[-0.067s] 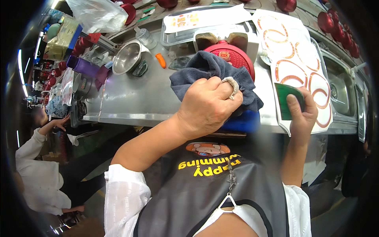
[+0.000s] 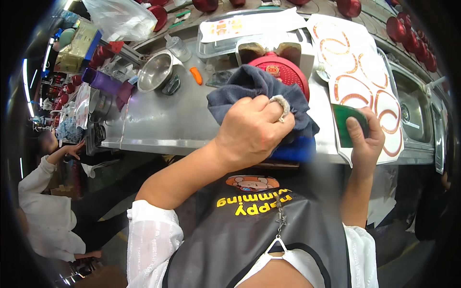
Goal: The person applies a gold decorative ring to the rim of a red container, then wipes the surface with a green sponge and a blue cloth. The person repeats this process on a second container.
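My left hand (image 2: 254,129), one finger wrapped in a whitish band, is closed on a bunched dark grey-blue cloth (image 2: 237,89). Behind the cloth is a round red piece (image 2: 294,72) with a gold emblem, partly covered; the cloth seems to lie against its near side. My right hand (image 2: 367,144) pinches a flat green scraper (image 2: 343,125) with a curved edge, thumb on its face. This scraper is over the near left part of a white sheet (image 2: 379,45) printed with orange-red ring bands. Something blue (image 2: 300,149) shows beneath the cloth.
The metal worktable (image 2: 158,127) carries a steel bowl (image 2: 154,72), an orange cutter-like tool (image 2: 195,75) and a clear bottle (image 2: 177,48). A pale fixture (image 2: 307,60) stands behind the red piece. On the right is a sink (image 2: 413,110); another person (image 2: 48,206) is at far left.
My right hand has shifted slightly left with the green scraper. The left hand and the cloth are almost unchanged.
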